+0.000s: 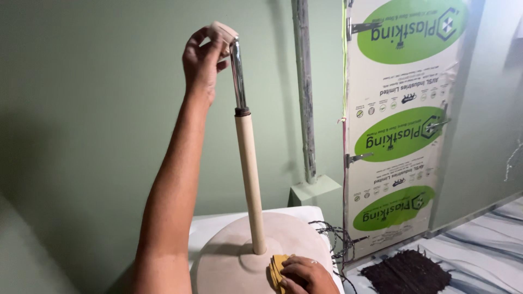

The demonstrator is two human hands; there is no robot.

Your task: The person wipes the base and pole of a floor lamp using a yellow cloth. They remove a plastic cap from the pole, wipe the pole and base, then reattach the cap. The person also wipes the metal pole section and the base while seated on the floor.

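Observation:
A stand fan base stands before me: a round beige base (pixel 229 261) with a beige pole (pixel 249 179) rising from its middle and a chrome inner tube (pixel 237 76) sliding out of the pole's top. My left hand (pixel 202 57) is raised high and grips the beige fitting (pixel 224 32) at the top of the chrome tube. My right hand (pixel 305 275) rests low on the base beside the pole, pressing a folded yellow cloth or pad (pixel 277 268) against the base.
The base sits on a white box-like surface (pixel 218 223). A green wall is behind, with a grey pipe (pixel 304 92) running down it. A door in printed white and green film (pixel 400 120) stands right. Black wires (pixel 335 237) and a dark mat (pixel 407 271) lie nearby.

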